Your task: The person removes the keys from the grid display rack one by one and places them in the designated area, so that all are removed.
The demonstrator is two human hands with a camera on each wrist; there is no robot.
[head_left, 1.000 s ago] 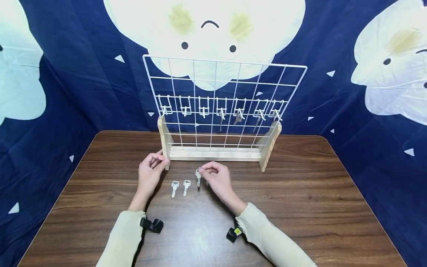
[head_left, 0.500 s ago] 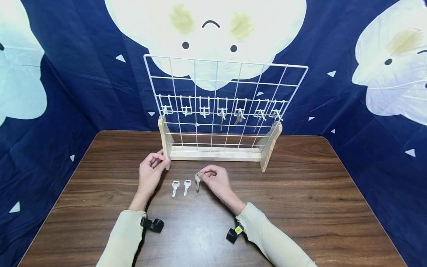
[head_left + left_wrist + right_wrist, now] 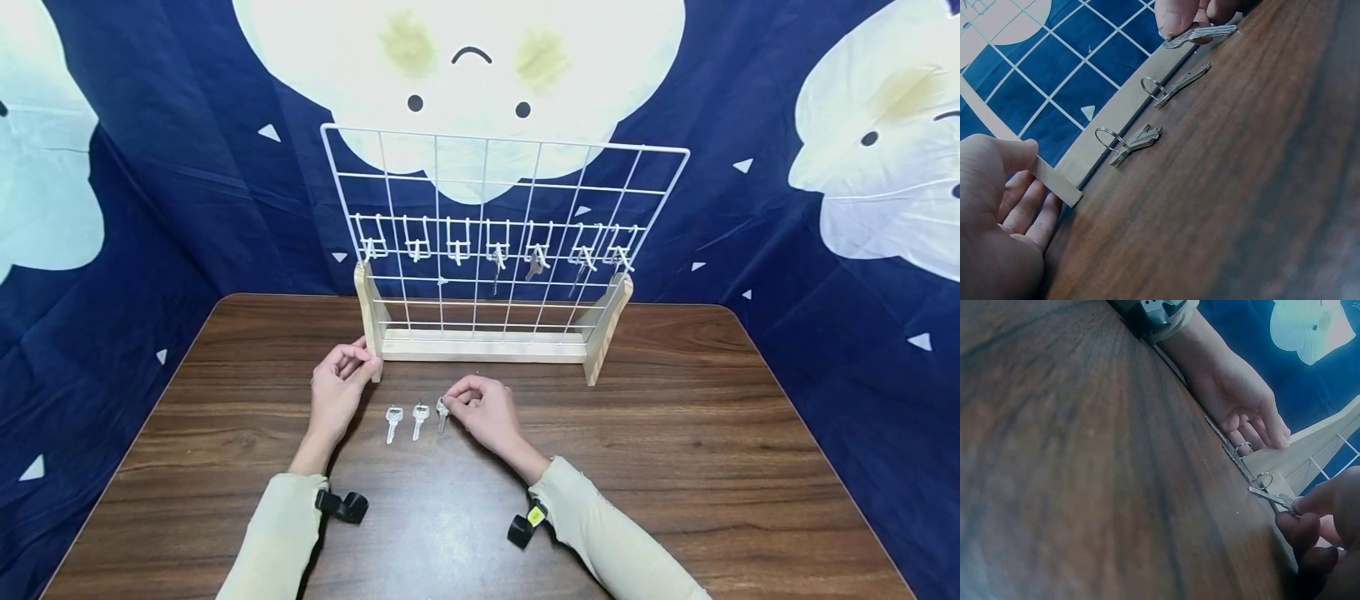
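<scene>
My right hand [image 3: 483,410] pinches a silver key [image 3: 442,419] by its head, thumb against forefinger. In the left wrist view that key [image 3: 1213,34] lies close over the table, its blade pointing away from the fingertips. Two more keys lie to its left in a row, a middle key [image 3: 420,422] and a left key [image 3: 393,425], each with a split ring. My left hand [image 3: 335,392] grips the left wooden leg [image 3: 367,300] of a white wire grid rack [image 3: 506,139], thumb in front and fingers behind.
White hooks [image 3: 417,248] line the grid; several on the right carry hanging keys [image 3: 535,267]. A wooden crossbar [image 3: 483,350] joins the left leg to the right leg [image 3: 607,329]. Blue cloud-print cloth [image 3: 187,125] surrounds the brown table [image 3: 675,467] at the back and sides.
My right hand has lowered the key slightly toward the near side and left, bringing it level with the two lying keys. The left hand stays on the rack's leg.
</scene>
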